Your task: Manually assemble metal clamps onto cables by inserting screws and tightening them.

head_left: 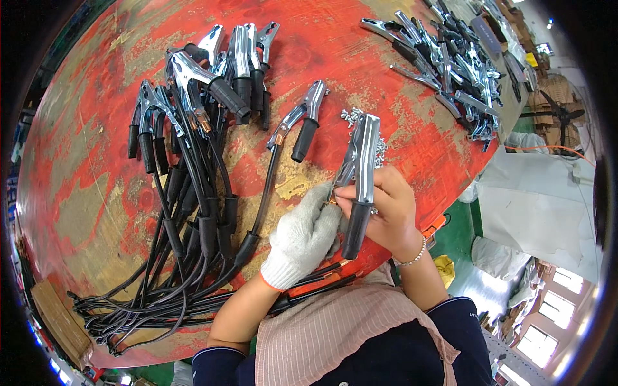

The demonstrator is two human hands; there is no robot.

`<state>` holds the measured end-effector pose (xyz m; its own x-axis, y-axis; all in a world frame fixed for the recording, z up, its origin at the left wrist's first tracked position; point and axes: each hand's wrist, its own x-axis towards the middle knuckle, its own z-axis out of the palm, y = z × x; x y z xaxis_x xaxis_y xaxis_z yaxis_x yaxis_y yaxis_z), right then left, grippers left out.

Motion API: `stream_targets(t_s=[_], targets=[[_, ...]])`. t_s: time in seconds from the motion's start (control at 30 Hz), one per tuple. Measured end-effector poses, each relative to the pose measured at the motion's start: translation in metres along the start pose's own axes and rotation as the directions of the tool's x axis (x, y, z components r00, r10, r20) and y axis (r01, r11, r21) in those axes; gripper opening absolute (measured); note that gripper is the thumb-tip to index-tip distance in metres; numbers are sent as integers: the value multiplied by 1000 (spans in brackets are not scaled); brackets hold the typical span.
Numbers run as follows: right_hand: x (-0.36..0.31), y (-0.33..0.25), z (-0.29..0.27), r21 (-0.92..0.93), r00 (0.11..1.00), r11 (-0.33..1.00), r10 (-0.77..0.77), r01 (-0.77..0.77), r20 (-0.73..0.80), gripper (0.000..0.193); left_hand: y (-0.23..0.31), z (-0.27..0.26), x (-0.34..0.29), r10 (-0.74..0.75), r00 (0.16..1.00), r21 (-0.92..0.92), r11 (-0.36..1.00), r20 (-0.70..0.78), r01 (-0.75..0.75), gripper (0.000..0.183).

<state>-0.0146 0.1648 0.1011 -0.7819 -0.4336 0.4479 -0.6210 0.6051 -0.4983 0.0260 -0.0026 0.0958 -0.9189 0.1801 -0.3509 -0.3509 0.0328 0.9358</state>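
A silver metal cable clamp with a black handle sleeve stands upright between my hands. My left hand, in a white knit glove, is closed around the clamp's lower arm, where a bit of copper shows. My bare right hand reaches behind the black sleeve, thumb and fingertips pinched near that copper. Whatever those fingertips hold is too small to make out. Small silver screws lie in a pile just beyond the clamp, partly hidden by it. One clamp fixed to a black cable rests left of my hands.
On the left, several clamps on black cables lie bunched on the worn red round table. Loose clamps are heaped at the far right. More cables run along the near edge by my apron. A black fan stands beyond the table.
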Motion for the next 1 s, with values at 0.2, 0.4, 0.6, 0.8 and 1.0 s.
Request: stream_targets(t_s=[0.2, 0.4, 0.6, 0.8, 1.0], targets=[[2, -9, -1, -38, 999, 999, 29, -30, -27, 28, -8, 1, 0, 44, 999, 4, 999, -27, -44, 33], [1, -10, 0, -60, 999, 998, 3, -5, -34, 26, -9, 0, -1, 127, 989, 236, 966, -73, -106, 34], [-1, -9, 2, -58, 999, 998, 27, -29, -47, 27, -6, 2, -1, 110, 988, 173, 981, -106, -90, 33], [-2, -3, 3, -11, 999, 1000, -27, 27, -28, 28, -12, 0, -1, 147, 985, 188, 974, -93, -127, 32], [-6, -5, 7, 52, 997, 998, 50, -47, -62, 31, -7, -1, -2, 93, 994, 135, 987, -65, -84, 35]])
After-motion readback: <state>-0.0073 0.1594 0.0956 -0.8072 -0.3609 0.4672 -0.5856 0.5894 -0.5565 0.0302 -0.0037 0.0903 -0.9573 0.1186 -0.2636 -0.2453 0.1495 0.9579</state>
